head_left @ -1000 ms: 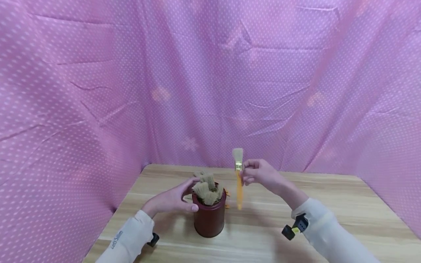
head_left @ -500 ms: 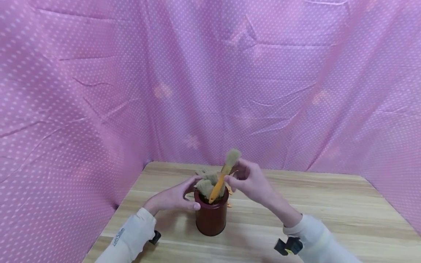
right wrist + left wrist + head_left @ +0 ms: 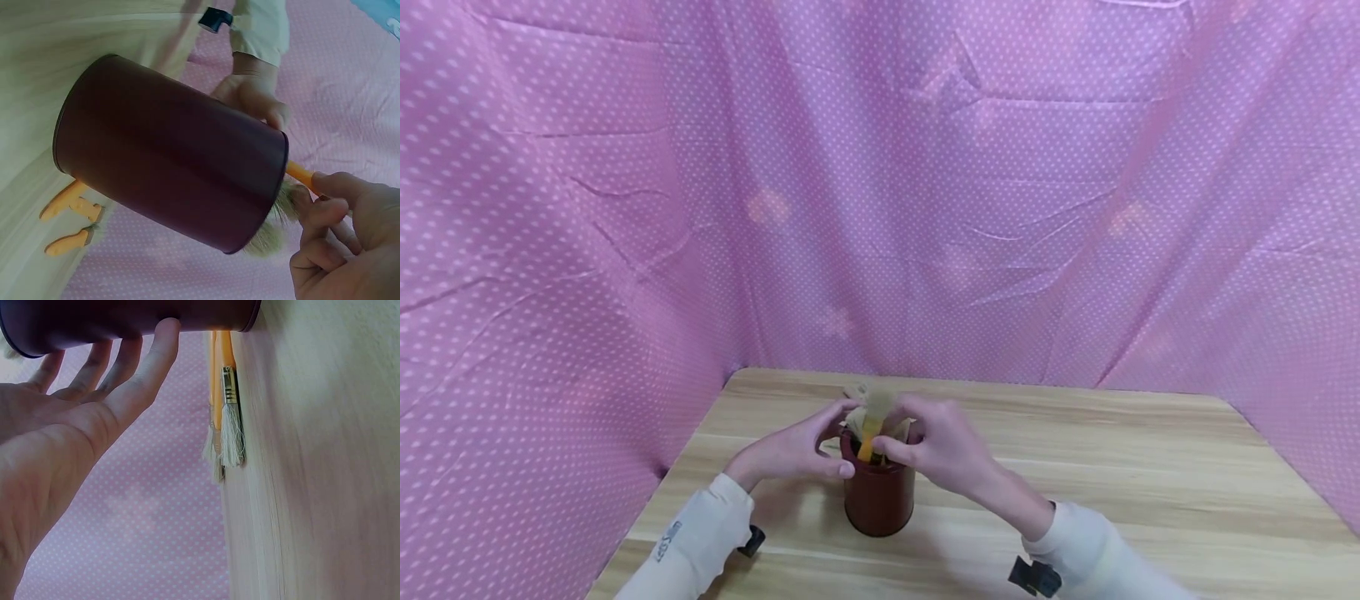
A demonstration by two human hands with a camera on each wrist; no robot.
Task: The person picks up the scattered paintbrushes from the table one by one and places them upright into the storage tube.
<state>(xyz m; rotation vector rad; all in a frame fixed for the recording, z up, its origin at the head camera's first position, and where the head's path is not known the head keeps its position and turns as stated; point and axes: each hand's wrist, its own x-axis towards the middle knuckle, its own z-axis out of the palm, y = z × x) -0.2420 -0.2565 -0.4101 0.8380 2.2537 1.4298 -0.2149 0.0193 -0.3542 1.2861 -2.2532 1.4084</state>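
Observation:
A dark red-brown can (image 3: pixel 880 504) stands upright on the wooden table, with several pale-bristled brushes (image 3: pixel 265 240) poking out of its mouth. My left hand (image 3: pixel 793 450) steadies the can near its top, thumb and fingers curved about its side in the left wrist view. Over the mouth, my right hand (image 3: pixel 942 446) pinches a paintbrush (image 3: pixel 868 437), bristles up. Its orange handle (image 3: pixel 300 173) points into the can; the lower end is hidden inside.
Behind the can, more paintbrushes (image 3: pixel 232 437) with orange handles lie on the wooden table (image 3: pixel 1112 492). A pink dotted cloth (image 3: pixel 925 208) hangs around the back and sides.
My right hand has brought the paintbrush leftward over the can, tilted it, and lowered its handle into the mouth. My left hand has stayed at the can.

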